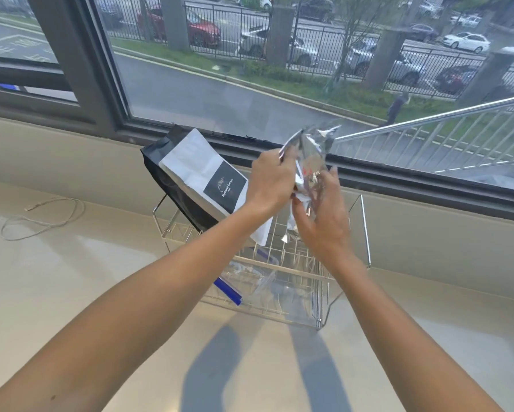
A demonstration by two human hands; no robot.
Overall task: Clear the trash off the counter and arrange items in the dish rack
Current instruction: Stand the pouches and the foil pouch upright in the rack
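A wire dish rack stands on the pale counter below the window. A white coffee bag with a black label leans in its left side, with a black bag behind it. A clear zip bag with a blue strip lies in the rack's front. Above the rack, my left hand and my right hand both hold a crumpled silver foil wrapper, which stands upright between them.
A thin beige cable lies looped on the counter at the left. The window sill and dark frame run close behind the rack. Bare counter spreads to the left and in front of the rack.
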